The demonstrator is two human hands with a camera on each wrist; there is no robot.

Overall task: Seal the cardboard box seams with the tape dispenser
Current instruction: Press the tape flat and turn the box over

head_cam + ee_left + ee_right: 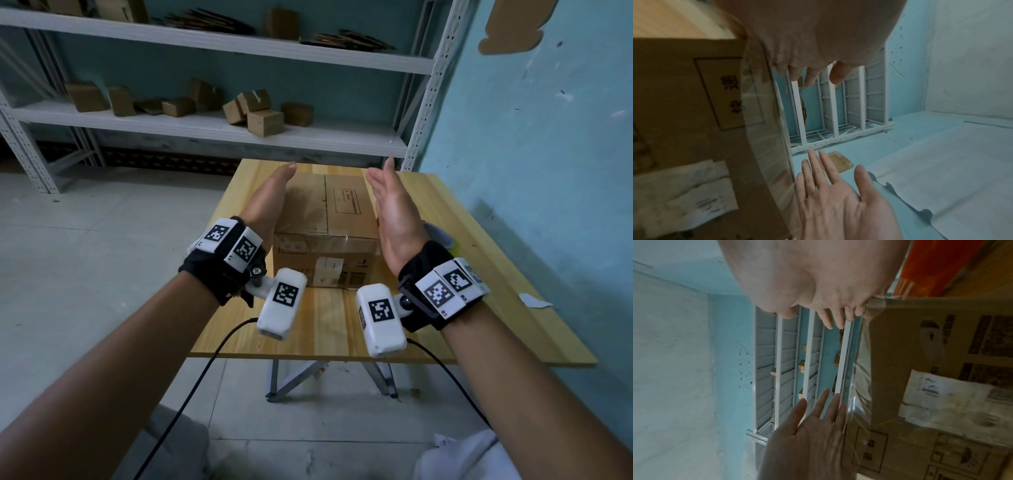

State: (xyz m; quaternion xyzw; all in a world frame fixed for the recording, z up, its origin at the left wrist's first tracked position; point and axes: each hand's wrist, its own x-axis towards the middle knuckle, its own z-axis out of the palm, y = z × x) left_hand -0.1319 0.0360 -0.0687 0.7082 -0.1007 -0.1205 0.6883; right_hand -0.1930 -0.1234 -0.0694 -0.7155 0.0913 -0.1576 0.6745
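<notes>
A closed cardboard box [325,219] stands in the middle of the wooden table [325,325]. Shiny clear tape [329,240] runs across its top and down the near face. My left hand [270,195] is by the box's left side with straight fingers and holds nothing. My right hand [394,209] is by the right side, palm facing left, also holding nothing. Whether either palm touches the cardboard is unclear. The left wrist view shows the box [694,113] and both open hands [838,203]. No tape dispenser shows plainly. An orange object [941,264] sits beyond the box [920,386].
A grey and yellow object [443,238] lies half hidden behind my right wrist. A white paper scrap [534,301] lies at the table's right edge. Metal shelving [212,126] with several small cartons stands behind the table. A blue wall [548,154] is close on the right.
</notes>
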